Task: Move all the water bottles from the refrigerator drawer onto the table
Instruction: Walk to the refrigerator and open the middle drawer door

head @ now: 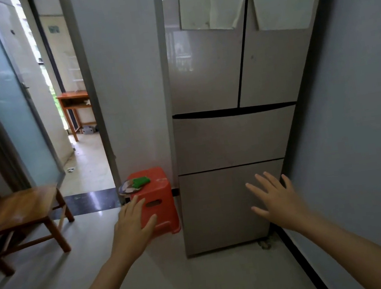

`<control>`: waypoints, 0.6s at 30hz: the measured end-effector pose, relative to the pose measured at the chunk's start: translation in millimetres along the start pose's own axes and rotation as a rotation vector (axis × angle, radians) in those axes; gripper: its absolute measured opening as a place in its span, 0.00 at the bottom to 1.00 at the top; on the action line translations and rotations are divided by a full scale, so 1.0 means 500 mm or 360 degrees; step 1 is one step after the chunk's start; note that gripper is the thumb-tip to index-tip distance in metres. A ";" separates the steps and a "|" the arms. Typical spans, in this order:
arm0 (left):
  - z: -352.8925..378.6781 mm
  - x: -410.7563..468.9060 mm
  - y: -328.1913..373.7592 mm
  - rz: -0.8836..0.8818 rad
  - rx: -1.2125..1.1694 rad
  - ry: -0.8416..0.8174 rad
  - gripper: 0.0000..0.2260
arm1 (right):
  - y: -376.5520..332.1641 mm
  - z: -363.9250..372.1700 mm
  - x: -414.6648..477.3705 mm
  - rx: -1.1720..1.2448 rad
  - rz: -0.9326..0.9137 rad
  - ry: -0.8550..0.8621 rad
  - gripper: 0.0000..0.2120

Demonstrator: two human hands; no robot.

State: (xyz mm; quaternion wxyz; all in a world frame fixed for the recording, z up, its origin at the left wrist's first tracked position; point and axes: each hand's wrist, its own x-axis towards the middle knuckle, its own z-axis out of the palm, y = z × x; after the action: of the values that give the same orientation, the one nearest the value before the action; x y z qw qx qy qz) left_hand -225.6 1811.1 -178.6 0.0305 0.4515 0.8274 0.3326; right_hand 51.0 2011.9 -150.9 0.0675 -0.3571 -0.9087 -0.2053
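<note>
Straight ahead at 12 o'clock stands the fridge (pixel 234 113), every door and both drawers closed, incl. the lower drawer (pixel 220 208). No water bottles visible; presumably inside a drawer, can't tell which. Task looks unstarted: nothing pulled out, nothing carried yet. Wooden bench (pixel 73 104) sits through the doorway at approx 10 o'clock, seemingly w/o bottles. Left hand (pixel 132 223) hovers in front of the red stool (pixel 155 198), fingers spread, holding nothing. Right hand (pixel 275 198), fingers splayed, empty, reaches toward the lower drawer front; contact unclear.
</note>
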 end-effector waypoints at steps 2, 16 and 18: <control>0.019 0.047 0.012 -0.0019 -0.0006 0.0026 0.27 | 0.035 0.016 0.050 0.0032 0.0013 -0.0001 0.33; 0.165 0.383 0.066 -0.0191 -0.0278 0.0039 0.27 | 0.204 0.150 0.388 0.0477 0.0047 -0.0153 0.30; 0.180 0.398 0.070 -0.0222 -0.0309 0.0013 0.29 | 0.203 0.180 0.401 0.0520 0.0043 -0.0246 0.31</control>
State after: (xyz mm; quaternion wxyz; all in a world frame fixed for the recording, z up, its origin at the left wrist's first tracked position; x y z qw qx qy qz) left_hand -285.8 2023.9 -178.7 0.0937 0.3862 0.8209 0.4101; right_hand -25.8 2241.5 -145.3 0.0572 -0.3683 -0.9276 -0.0260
